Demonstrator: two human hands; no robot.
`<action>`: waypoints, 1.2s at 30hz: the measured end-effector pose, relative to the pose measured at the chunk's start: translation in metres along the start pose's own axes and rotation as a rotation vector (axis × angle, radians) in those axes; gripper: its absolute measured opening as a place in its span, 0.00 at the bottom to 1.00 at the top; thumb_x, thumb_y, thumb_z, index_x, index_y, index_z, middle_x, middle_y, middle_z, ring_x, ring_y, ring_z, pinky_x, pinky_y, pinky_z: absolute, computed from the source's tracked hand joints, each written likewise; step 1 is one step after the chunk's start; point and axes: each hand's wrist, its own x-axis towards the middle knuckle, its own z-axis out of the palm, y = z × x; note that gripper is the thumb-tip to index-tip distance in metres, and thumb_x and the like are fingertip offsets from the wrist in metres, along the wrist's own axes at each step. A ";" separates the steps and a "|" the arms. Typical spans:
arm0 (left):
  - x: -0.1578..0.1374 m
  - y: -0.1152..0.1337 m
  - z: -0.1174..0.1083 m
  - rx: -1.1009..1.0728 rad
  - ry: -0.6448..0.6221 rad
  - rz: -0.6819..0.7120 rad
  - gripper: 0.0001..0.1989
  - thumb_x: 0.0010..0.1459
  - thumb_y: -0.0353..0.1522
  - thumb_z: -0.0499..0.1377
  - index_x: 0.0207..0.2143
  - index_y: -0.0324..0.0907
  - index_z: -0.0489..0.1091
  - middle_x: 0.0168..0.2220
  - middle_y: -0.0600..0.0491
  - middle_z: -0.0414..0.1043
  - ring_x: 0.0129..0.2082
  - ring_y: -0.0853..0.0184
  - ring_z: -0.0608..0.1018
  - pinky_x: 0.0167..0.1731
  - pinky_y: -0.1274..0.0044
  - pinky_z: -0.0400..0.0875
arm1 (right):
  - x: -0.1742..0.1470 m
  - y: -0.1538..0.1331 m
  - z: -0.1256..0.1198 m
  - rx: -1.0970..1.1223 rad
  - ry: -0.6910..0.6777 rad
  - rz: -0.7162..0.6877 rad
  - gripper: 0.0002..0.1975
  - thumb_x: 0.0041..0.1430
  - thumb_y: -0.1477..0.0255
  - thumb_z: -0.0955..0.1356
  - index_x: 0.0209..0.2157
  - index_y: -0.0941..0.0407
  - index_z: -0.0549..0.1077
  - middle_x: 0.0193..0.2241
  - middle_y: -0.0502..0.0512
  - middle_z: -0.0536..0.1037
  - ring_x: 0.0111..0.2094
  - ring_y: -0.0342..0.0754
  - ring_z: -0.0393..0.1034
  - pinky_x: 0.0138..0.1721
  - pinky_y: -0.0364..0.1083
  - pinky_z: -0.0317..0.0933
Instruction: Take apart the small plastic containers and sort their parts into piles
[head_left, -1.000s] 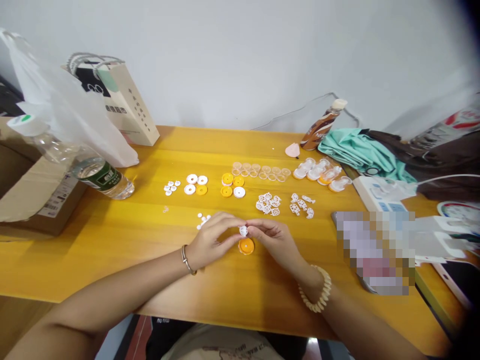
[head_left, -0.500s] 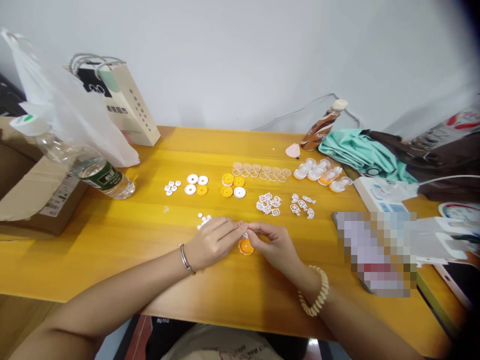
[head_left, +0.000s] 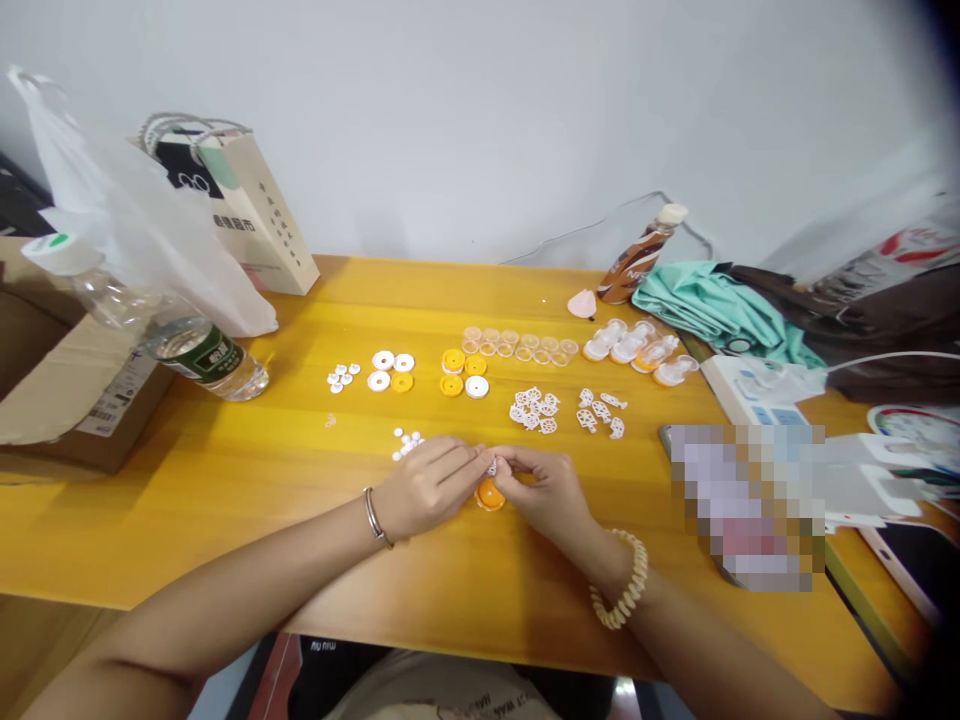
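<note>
My left hand [head_left: 435, 487] and my right hand [head_left: 546, 492] meet at the fingertips, both closed in a pinch. Between them is a small white plastic piece [head_left: 493, 467], mostly covered by the fingers. Just below it, an orange round disc [head_left: 490, 495] with a central hole lies on the table. Small white round caps [head_left: 406, 440] sit beyond my left hand, partly hidden by it. Farther off to the right are white openwork plastic pieces [head_left: 534, 408] in a cluster and a second group of similar white pieces [head_left: 598, 408].
White and orange discs [head_left: 403, 382], clear cups [head_left: 529, 345] and clear-topped assemblies [head_left: 630, 343] stand across the table [head_left: 337, 570]. On the left are a water bottle [head_left: 214, 360] and a cardboard box [head_left: 112, 420]. A coffee bottle [head_left: 637, 262], power strip [head_left: 750, 400] and blurred-out phone [head_left: 739, 510] are right.
Both hands keep their pinch on the small white piece with barely any movement. The whole view has shifted slightly.
</note>
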 end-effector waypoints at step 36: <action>0.004 -0.002 0.005 -1.109 0.235 -0.927 0.11 0.52 0.36 0.59 0.34 0.37 0.69 0.33 0.50 0.73 0.33 0.69 0.75 0.38 0.77 0.70 | -0.002 0.012 -0.010 -0.127 -0.061 -0.331 0.08 0.59 0.73 0.60 0.33 0.52 0.70 0.30 0.54 0.74 0.32 0.45 0.68 0.35 0.46 0.64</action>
